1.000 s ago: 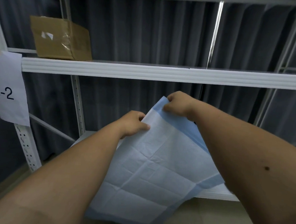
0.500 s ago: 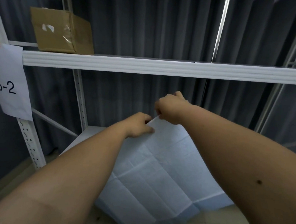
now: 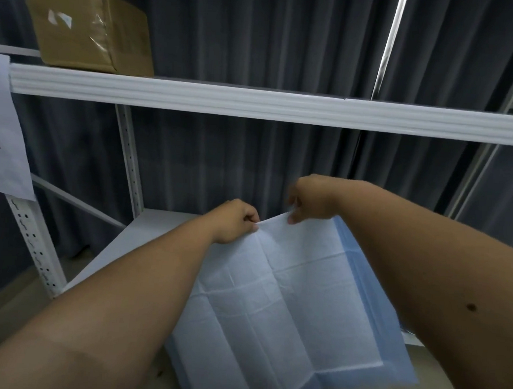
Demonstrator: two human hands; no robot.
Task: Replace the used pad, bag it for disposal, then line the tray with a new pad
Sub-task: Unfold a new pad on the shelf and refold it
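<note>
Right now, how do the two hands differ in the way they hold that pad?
The left hand sits lower and nearer, fingers curled in a fist on the pad edge; the right hand is higher and farther back, blurred, pinching with thumb and fingertips. Both grip the same top edge, close together, with the pad hanging below.

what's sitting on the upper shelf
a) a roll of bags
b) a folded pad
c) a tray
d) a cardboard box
d: a brown cardboard box sits at the left end of the upper shelf; the pad is lower down, held at its top edge by the left hand and right hand.
</note>
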